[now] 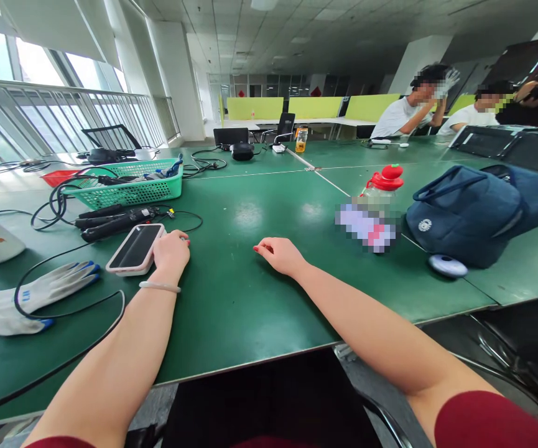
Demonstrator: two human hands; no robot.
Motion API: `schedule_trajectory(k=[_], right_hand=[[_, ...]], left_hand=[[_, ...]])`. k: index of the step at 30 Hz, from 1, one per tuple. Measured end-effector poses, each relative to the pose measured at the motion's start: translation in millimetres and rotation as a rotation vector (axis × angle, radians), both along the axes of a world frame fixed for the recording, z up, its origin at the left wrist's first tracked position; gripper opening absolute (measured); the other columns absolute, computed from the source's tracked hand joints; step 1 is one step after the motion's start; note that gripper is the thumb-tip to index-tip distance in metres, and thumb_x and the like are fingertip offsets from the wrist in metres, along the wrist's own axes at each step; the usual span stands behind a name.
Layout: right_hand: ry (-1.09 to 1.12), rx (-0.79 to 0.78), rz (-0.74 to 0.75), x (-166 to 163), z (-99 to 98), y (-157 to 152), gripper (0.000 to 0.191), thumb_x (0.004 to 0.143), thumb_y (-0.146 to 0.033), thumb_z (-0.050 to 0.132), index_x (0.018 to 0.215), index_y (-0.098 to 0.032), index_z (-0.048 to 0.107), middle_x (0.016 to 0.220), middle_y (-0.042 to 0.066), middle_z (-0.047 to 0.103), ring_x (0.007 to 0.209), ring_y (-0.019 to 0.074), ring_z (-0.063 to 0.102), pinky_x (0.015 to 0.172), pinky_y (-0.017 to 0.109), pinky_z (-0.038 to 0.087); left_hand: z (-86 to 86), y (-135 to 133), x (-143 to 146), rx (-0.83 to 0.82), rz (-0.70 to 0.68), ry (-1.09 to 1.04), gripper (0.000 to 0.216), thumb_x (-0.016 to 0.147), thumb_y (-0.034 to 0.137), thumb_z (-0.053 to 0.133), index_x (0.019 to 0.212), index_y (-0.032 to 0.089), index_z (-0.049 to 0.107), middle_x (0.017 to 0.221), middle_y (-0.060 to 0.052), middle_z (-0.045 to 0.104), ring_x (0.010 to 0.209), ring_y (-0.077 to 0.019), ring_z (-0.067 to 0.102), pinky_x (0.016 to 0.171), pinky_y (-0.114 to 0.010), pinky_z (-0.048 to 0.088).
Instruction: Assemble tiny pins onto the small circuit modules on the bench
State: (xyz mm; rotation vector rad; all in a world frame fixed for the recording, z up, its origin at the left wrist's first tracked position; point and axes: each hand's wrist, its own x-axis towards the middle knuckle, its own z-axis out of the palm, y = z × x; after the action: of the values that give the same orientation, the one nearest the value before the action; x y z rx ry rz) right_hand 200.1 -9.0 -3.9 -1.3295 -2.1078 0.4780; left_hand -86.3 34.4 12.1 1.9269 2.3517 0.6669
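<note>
My left hand (171, 254) rests on the green table with its fingers curled in, a pale bangle (160, 287) round the wrist. Its side lies against a phone (137, 249) in a pale pink case, which lies screen up; I see nothing in the fingers. Farther right, my right hand (280, 255) also rests on the table, loosely closed with thumb and fingertips together. Nothing shows in that hand, and bare tabletop surrounds it. A grey-and-blue work glove (54, 292) lies left of the phone, beneath a black cable.
A green plastic basket (131, 190) holds tools and cables, with black-handled tools (114, 221) in front. To the right are a red-lidded bottle (385, 180), a blurred packet (366, 225), a navy bag (464, 211) and a white oval object (448, 266). People sit across the table.
</note>
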Motion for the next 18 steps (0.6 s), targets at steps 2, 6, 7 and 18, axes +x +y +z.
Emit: schedule_trajectory(k=[2, 6, 7, 18], right_hand=[[-0.006, -0.015, 0.016, 0.4, 0.3, 0.6, 0.037, 0.094, -0.044, 0.045, 0.073, -0.018, 0.059, 0.062, -0.002, 0.053, 0.06, 0.0112, 0.046, 0.058, 0.023, 0.029], [-0.036, -0.037, 0.056, -1.5, 0.4, 0.7, 0.034, 0.094, -0.042, 0.046, 0.076, -0.018, 0.063, 0.063, -0.002, 0.055, 0.061, 0.0109, 0.047, 0.058, 0.023, 0.03], [-0.044, -0.041, 0.063, -2.4, 0.2, 0.7, 0.032, 0.094, -0.041, 0.048, 0.078, -0.018, 0.064, 0.064, -0.002, 0.055, 0.061, 0.0108, 0.047, 0.058, 0.023, 0.03], [-0.136, -0.047, 0.072, -4.3, -4.3, 5.5, 0.017, 0.08, -0.029, 0.07, 0.094, -0.021, 0.07, 0.072, -0.002, 0.06, 0.067, 0.0107, 0.051, 0.062, 0.023, 0.034]], left_hand=[[-4.0, 3.4, -0.7, 0.033, -0.021, -0.156, 0.024, 0.078, 0.027, 0.057, 0.096, 0.016, 0.07, 0.099, -0.016, 0.068, 0.097, -0.0324, 0.059, 0.084, -0.042, 0.043], [-14.7, 9.3, 9.3, 0.033, -0.083, -0.305, 0.025, 0.077, 0.024, 0.057, 0.097, 0.017, 0.07, 0.09, -0.009, 0.069, 0.083, -0.0236, 0.061, 0.077, -0.034, 0.045], [-17.1, 9.2, 15.6, 0.034, -0.13, -0.331, 0.026, 0.077, 0.025, 0.058, 0.099, 0.018, 0.071, 0.09, -0.008, 0.068, 0.082, -0.0217, 0.06, 0.076, -0.033, 0.046], [-3.3, -36.3, 86.4, 0.084, -0.707, -0.366, 0.026, 0.08, 0.027, 0.058, 0.103, 0.024, 0.07, 0.1, -0.004, 0.071, 0.092, -0.021, 0.063, 0.089, -0.036, 0.047]])
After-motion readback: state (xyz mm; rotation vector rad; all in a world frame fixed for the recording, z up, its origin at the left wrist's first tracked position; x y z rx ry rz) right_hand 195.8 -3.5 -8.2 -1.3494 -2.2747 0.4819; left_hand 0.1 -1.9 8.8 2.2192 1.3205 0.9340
